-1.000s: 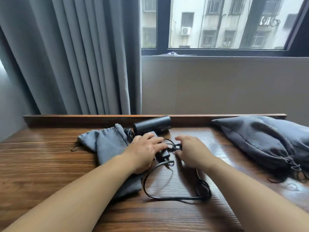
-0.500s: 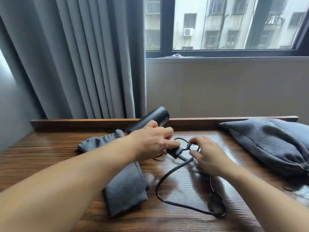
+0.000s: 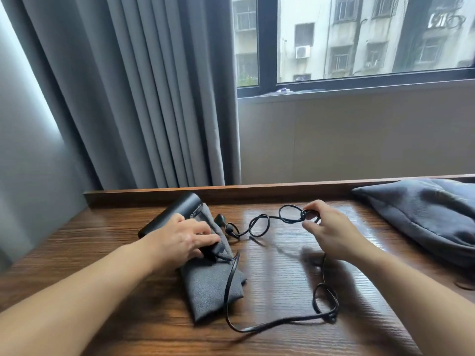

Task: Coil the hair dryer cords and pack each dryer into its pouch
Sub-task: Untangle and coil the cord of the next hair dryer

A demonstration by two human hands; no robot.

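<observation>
1. Nearest on table [image 3: 282, 340]: black cord [image 3: 329, 315] lies slack, one loop at right, crossing grey pouch [image 3: 205, 289].
2. Left hand [image 3: 183, 238] grips hair dryer [image 3: 180, 210] handle; dryer lies over pouch's far end.
3. Right hand [image 3: 331, 228] pinches a small cord loop further back.
4. Far right by back rail: second pouch [image 3: 424, 214], bulging.

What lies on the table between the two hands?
In the head view, loose loops of the black cord lie on the wooden table, running from the right hand, which pinches it, toward the left hand gripping the hair dryer.
</observation>
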